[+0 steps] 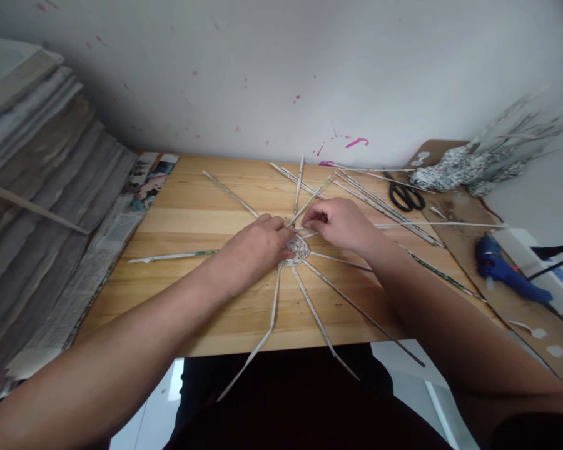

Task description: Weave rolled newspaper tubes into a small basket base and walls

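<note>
A small round woven base [299, 250] of rolled newspaper lies on the wooden table, with several paper spokes [312, 299] fanning out from it. My left hand [267, 240] grips the base's left edge, fingers curled over it and the thumb near its middle. Just right of its rim, my right hand [335, 224] is closed in a pinch at a thin paper tube. That paper tube [441, 224] stretches out to the right from behind the hand. The fingertips partly hide where tube and base meet. Two spokes hang past the table's front edge.
Loose paper tubes [380, 203] and black-handled scissors [406, 197] lie at the back right. A blue glue gun [511, 272] rests on cardboard by a white power strip [539, 269]. Stacked newspapers [42, 206] rise at left. The wall [272, 75] borders the table's back.
</note>
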`<state>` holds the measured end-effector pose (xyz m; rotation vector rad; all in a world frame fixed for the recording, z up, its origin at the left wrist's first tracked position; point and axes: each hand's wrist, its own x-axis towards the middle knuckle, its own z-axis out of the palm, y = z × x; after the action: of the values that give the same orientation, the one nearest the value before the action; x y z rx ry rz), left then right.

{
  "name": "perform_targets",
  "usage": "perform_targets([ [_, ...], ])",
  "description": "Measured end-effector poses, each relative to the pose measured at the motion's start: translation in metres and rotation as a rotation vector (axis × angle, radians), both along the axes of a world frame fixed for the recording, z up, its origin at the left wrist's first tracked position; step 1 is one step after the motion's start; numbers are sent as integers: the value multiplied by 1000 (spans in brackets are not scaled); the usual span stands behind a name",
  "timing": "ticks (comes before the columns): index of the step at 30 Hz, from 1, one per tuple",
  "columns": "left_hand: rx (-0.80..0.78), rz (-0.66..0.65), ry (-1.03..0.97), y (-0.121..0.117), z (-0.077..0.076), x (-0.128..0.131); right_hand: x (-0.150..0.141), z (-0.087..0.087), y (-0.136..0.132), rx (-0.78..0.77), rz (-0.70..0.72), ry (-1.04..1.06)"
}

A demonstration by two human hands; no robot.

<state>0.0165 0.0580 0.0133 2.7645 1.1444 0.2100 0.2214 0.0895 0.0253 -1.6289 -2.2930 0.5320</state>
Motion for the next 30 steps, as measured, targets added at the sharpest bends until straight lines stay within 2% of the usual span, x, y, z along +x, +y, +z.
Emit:
perform_targets([
  [16,-27,15,8,0,0,0,-3,1,1,5,7,-74],
  [30,-15,8,11,0,-1,0,-10,10,4,-19,29,-183],
])
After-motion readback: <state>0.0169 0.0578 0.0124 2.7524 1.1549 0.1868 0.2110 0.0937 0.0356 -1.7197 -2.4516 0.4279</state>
